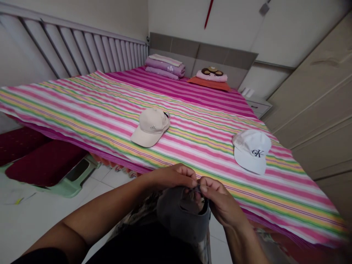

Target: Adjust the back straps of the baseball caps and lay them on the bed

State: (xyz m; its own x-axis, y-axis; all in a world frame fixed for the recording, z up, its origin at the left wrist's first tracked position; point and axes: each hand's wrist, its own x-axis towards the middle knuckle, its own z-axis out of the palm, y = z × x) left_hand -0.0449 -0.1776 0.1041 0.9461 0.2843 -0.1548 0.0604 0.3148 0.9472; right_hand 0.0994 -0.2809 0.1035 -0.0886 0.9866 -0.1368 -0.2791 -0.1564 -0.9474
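Note:
A dark grey baseball cap (176,216) is held close to my body, its back opening facing up. My left hand (181,178) pinches one side of the strap at that opening. Opposite it, my right hand (218,196) grips the other side, the fingertips of both hands almost meeting. The exact fastening between the fingers is too small to make out. Farther off on the bed lies a beige baseball cap (151,124), brim toward me. To the right rests a white baseball cap (251,148) with black letters on its front.
A striped sheet (90,106) covers the bed in front of me. Folded purple bedding (165,68) and a pink folded pile (211,76) sit by the headboard (181,47). At left are green stools with dark red tops (46,161); a wardrobe (316,102) stands at right.

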